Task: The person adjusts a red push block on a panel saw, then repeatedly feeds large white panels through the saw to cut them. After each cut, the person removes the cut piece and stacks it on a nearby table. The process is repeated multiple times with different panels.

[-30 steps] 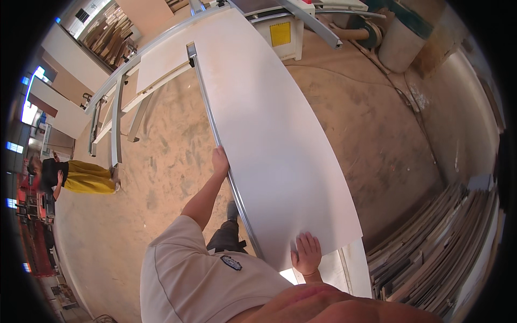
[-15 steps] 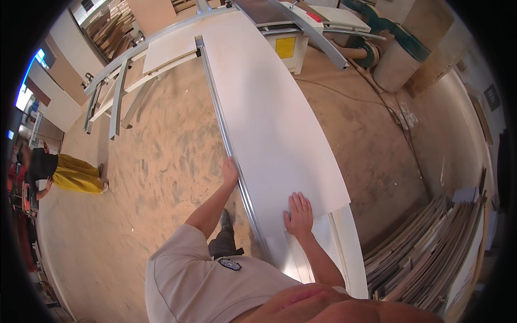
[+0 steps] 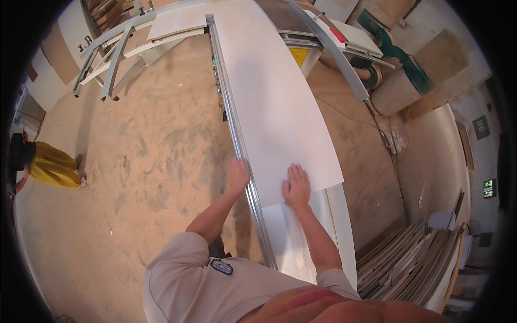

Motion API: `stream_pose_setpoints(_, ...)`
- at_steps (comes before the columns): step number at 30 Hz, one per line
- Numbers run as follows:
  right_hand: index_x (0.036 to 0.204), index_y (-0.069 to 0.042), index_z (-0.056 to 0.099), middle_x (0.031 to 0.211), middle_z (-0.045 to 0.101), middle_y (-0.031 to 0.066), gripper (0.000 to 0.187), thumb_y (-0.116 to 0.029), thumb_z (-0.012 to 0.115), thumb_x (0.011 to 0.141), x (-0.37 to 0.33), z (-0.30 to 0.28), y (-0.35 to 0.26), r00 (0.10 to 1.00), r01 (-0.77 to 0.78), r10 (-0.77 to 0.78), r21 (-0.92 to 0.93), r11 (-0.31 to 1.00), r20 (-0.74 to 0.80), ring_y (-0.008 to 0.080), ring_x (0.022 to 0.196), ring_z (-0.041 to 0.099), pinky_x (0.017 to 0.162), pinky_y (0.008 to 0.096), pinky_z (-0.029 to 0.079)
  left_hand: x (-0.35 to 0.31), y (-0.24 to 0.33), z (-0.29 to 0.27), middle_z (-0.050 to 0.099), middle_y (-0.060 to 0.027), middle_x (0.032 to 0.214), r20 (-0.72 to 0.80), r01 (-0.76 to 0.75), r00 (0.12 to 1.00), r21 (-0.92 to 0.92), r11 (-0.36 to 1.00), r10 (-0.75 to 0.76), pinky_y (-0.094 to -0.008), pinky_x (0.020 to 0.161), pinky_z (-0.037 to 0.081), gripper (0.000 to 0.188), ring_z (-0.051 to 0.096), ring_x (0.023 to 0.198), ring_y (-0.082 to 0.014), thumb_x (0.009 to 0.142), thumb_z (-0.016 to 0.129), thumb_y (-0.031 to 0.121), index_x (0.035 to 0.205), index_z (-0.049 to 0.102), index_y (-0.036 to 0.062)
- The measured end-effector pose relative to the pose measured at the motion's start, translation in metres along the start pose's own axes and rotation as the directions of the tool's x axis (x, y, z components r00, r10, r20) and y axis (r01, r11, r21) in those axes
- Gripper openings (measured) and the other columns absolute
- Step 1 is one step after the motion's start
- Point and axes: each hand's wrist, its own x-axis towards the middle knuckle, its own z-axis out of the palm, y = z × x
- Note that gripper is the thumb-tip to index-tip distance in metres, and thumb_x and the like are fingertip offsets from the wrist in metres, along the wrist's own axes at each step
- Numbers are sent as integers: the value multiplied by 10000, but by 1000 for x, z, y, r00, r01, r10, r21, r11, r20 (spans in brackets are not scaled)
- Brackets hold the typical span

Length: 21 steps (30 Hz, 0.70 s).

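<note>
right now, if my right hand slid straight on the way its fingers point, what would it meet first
The way looks free: your right hand would run along the white panel it appears to rest on. Far off, the dark machine top may come next, though depth is unclear.

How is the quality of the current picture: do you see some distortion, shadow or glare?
Head view: the long right edge of the white board bows outward, and the corners are black; head view: soft grey shade dulls the board, while the bare table brightens toward the shirt.
</note>
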Motion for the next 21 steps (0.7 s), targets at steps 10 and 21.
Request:
stream_pose_setpoints(10, 1318, 27, 560, 1419, 530, 181, 475, -176, 531, 889, -15, 48, 75, 993, 79, -76, 25, 997, -94, 343, 1378, 432, 1164, 485, 300, 0, -31, 73, 640, -336, 990, -41, 2, 999, 32, 999, 0, -565, 806, 469, 385, 610, 928, -526, 1023, 413, 343, 1093, 480, -29)
stream_pose_setpoints(21, 1301, 32, 571, 1409, 540, 179, 461, -155, 515, 883, -6, 100, 136, 980, 139, -140, -15, 990, -142, 336, 1370, 441, 1162, 472, 310, 32, -70, 139, 648, -333, 922, -123, -20, 992, 70, 997, 29, -565, 773, 486, 418, 632, 882, -508, 1006, 464, 365, 1068, 497, -47)
